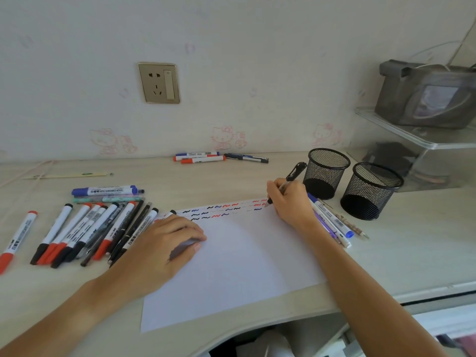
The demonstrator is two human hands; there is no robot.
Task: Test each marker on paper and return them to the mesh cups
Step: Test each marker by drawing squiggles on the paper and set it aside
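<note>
Pen in use: a black pen (288,182) stands tilted in the right hand, its tip down on the far right corner of the paper, clip end leaning toward the mesh cups.
Right grip: the right hand (291,202) has its fingers curled tight round the pen's lower barrel, the heel of the hand resting on the paper's right edge.
Left grip: the left hand (164,243) lies flat on the left side of the paper, fingers relaxed and loosely bent, holding nothing and pressing the sheet down.
Paper: a white sheet (231,261) lies on the counter (412,253) in front of the person; rows of short black, blue and red squiggles run along its far edge.
Mesh cups: two black mesh cups (325,172) (371,190) stand upright side by side, just right of the right hand; no markers stick up from either.
Right-hand cluster: a few markers (332,220), one with a blue cap, lie beside the paper under the right wrist.
Left pile: many red-, black- and blue-capped markers (85,228) lie fanned out left of the paper; one red one (18,240) lies apart at the far left.
Back group: more markers and a pen (201,157) lie by the wall under the outlet (159,83).
</note>
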